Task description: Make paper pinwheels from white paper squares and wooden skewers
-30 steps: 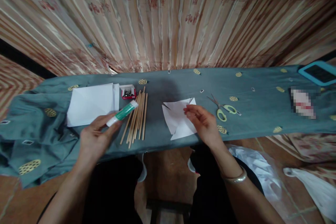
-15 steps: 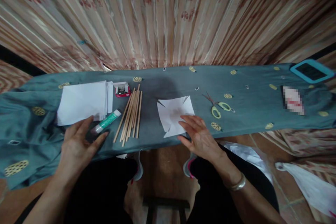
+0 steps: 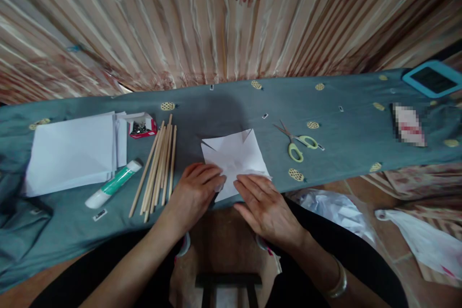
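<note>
A white square of paper (image 3: 231, 150) with slits cut in from its corners lies near the table's front edge. My left hand (image 3: 195, 195) is over its left front part, fingers bent and closed on the paper. My right hand (image 3: 267, 207) lies on its right front part, fingers stretched out and the thumb apart. What the left fingertips pinch is partly hidden. To the right rest scissors (image 3: 296, 143) with green handles, blades slightly apart. On the left lie several thin wooden sticks (image 3: 156, 168) and a green and white glue stick (image 3: 114, 185).
A stack of white paper (image 3: 72, 151) and a small red and white box (image 3: 142, 126) of metal pieces stand at the left. A blue-framed tablet (image 3: 435, 79) is at the far right. A patterned curtain (image 3: 231, 24) hangs behind the table.
My left hand has moved right, from beside the glue stick onto the paper. My right hand has come down onto the paper's front part. The view has shifted slightly.
</note>
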A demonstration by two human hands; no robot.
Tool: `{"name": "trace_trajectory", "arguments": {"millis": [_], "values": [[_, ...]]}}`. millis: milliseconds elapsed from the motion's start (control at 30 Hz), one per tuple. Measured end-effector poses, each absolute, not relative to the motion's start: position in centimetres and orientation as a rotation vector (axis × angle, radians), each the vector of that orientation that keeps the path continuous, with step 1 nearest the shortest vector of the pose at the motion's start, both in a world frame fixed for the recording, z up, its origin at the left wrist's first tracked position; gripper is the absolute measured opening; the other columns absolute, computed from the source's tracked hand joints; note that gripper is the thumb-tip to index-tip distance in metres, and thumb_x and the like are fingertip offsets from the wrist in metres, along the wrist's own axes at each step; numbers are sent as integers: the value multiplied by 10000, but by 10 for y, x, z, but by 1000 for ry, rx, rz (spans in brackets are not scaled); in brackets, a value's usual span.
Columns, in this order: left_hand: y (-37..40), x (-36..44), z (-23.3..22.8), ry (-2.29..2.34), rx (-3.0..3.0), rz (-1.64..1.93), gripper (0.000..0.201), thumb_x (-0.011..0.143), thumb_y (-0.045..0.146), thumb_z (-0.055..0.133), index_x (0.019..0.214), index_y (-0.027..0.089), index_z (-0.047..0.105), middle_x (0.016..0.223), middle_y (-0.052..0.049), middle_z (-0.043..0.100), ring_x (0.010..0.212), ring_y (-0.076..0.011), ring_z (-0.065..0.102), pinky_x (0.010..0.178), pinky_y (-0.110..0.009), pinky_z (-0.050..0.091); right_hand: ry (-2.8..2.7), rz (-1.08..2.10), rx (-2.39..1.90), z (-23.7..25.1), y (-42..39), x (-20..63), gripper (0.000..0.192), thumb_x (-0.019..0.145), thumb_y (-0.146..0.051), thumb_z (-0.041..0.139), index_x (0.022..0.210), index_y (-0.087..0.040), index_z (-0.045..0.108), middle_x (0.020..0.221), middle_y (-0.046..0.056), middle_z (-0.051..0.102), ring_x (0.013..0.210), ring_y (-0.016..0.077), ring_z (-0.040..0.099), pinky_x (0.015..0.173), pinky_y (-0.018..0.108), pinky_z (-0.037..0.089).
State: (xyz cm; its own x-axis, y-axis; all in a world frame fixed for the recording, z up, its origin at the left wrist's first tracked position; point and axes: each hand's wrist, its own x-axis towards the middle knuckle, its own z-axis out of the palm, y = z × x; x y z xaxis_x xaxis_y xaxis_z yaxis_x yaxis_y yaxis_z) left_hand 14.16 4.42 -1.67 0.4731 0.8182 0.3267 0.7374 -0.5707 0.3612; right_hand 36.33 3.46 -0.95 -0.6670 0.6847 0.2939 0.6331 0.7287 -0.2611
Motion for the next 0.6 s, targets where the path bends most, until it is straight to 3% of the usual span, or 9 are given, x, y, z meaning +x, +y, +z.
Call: {"name": "trace_trajectory", "arguments": {"millis": [367,600], "values": [[37,159,-8,1239,2591,813,185,954,180,516,1038,145,677,951,-78,739,846,-209,645,719,-357,525,-2398,242,-1030,-15,33,369,418,903,-198,618,1313,-135,570,1252,167,680,1200,289,606,1008,476,523],[39,153,-9,1246,2375,795,218,926,153,545,1104,115,663,1067,-105,718,978,-208,664,857,-351,584,-2408,302,-1029,-15,34,374,393,875,-189,631,1262,-133,596,1232,172,687,1187,300,615,1002,491,535]]}}
